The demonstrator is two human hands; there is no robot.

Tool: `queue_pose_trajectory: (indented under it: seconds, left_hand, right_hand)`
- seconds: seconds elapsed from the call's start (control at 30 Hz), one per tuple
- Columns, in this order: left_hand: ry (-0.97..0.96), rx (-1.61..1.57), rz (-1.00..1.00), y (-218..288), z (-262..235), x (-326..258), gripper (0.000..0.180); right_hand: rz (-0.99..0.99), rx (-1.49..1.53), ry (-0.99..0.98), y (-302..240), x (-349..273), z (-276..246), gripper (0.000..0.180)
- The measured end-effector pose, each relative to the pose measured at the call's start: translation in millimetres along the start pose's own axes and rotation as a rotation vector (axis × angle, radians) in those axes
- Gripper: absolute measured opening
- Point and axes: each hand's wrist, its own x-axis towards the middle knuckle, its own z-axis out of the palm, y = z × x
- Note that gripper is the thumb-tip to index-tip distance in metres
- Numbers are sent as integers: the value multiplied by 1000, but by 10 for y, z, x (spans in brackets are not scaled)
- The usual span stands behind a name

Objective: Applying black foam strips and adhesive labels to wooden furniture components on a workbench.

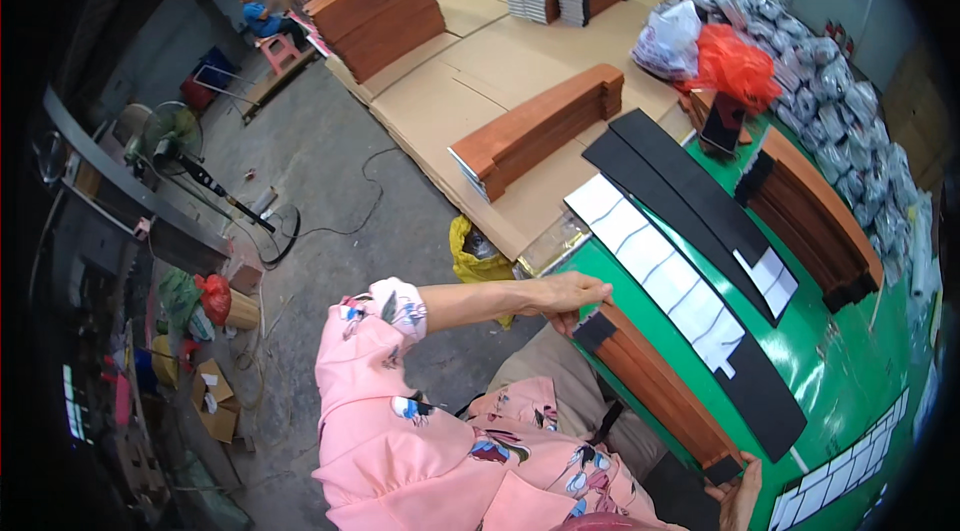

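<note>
A long reddish-brown wood-look strip [665, 386] with black ends lies along the near edge of the green-topped table [625, 276]. At its far end my left hand [572, 293] is closed on the dark tip, the fingers partly tucked below. My right hand [738, 494] grips the near end, thumb on top and most fingers hidden. Alongside the strip runs a black board [765, 401] covered along much of its length by white labels [665, 271]. More black boards [680, 191] lie beyond it, one carrying a white label patch.
A stack of brown strips [820, 221] stands on the table's right. Behind, cardboard [450, 101] bears a smaller brown stack [540, 131] and taller piles [375, 21]. Plastic-wrapped bundles [830, 81] line the wall. On the left are a fan [175, 141] and a seated person [262, 16].
</note>
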Motion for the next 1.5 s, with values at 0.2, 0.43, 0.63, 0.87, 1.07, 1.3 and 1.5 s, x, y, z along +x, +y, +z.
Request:
queue_pose_trajectory:
  seconds: [0.2, 0.43, 0.63, 0.87, 1.07, 1.3, 1.5]
  left_hand:
    - [56, 45, 210, 210, 3, -210, 36]
    - [241, -142, 378, 532, -42, -122, 72]
    - [234, 27, 516, 1320, -127, 411, 55]
    - [279, 12, 637, 2500, -257, 1061, 34]
    - [339, 15, 565, 2966, -344, 1784, 23]
    - [375, 17, 491, 3138, -401, 2131, 24]
    - [340, 52, 442, 3152, -463, 2221, 26]
  right_hand:
    - [-170, -19, 200, -192, -313, 306, 33]
    - [-451, 67, 238, -490, -13, 302, 47]
    - [-536, 43, 271, -1127, 246, -91, 49]
    - [-738, 15, 251, -2325, 809, -481, 38]
    - [-676, -20, 422, -2887, 1585, -759, 33]
    - [-621, -118, 448, -3072, 1973, -826, 34]
    - [-577, -173, 456, -3138, 2138, -835, 33]
